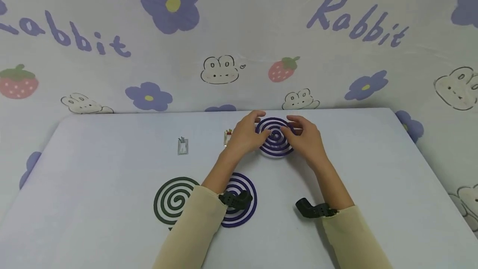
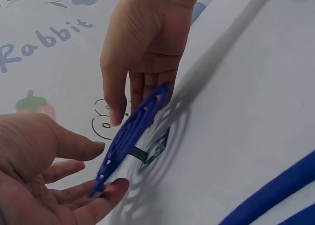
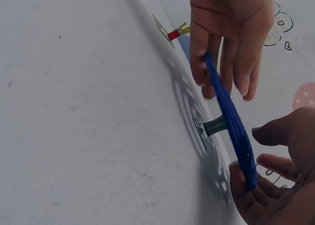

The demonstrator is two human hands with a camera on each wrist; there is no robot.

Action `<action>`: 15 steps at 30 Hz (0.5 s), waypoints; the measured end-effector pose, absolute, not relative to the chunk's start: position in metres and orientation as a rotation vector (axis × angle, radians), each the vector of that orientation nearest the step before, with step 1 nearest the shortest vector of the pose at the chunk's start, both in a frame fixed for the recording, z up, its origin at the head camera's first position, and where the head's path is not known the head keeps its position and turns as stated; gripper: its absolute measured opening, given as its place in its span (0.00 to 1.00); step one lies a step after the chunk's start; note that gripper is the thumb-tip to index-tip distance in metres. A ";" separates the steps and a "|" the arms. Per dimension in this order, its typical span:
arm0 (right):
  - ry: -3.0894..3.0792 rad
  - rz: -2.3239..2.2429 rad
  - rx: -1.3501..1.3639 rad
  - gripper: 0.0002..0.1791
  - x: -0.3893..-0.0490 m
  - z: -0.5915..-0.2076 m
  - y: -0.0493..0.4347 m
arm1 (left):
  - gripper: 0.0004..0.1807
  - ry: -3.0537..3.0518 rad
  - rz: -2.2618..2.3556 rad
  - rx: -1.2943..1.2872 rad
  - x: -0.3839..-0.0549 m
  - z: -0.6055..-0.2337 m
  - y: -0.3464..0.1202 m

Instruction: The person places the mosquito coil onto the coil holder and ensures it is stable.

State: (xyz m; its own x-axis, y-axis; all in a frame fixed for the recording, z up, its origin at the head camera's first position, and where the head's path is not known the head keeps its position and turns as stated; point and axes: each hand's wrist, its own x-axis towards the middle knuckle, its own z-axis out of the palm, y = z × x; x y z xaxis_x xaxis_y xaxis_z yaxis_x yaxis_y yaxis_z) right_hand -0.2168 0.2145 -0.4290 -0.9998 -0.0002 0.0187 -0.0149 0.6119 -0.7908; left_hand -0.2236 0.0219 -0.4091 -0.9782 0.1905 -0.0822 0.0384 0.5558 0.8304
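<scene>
A blue mosquito coil (image 2: 130, 131) is held level between both hands at the back of the table. Fingers of the left hand (image 1: 248, 134) curl under its left rim, the thumb raised above the coil. On the opposite side, the right hand (image 1: 306, 138) grips the other rim with its fingertips, its thumb also over the coil. Below the coil a small metal stand (image 3: 215, 126) with a green upright part stands on the table, the upright reaching the coil's middle. From the head view, the coil hides this stand.
On the near table lie a dark green coil (image 1: 179, 199) and another blue coil (image 1: 255, 200), both partly covered by the left arm. A silver stand (image 1: 183, 146) and a red-and-yellow stand (image 1: 228, 138) are left of the hands. A printed cloth (image 1: 254, 40) hangs behind.
</scene>
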 end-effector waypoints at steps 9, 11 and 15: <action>-2.780 1.427 -0.054 0.25 -0.213 -0.429 0.218 | 0.27 2.600 1.550 0.176 -0.229 -0.422 0.031; -2.770 1.436 -0.069 0.25 -0.212 -0.428 0.220 | 0.27 2.604 1.557 0.189 -0.229 -0.425 0.033; -2.755 1.431 -0.111 0.25 -0.212 -0.426 0.222 | 0.26 2.617 1.558 0.196 -0.228 -0.429 0.035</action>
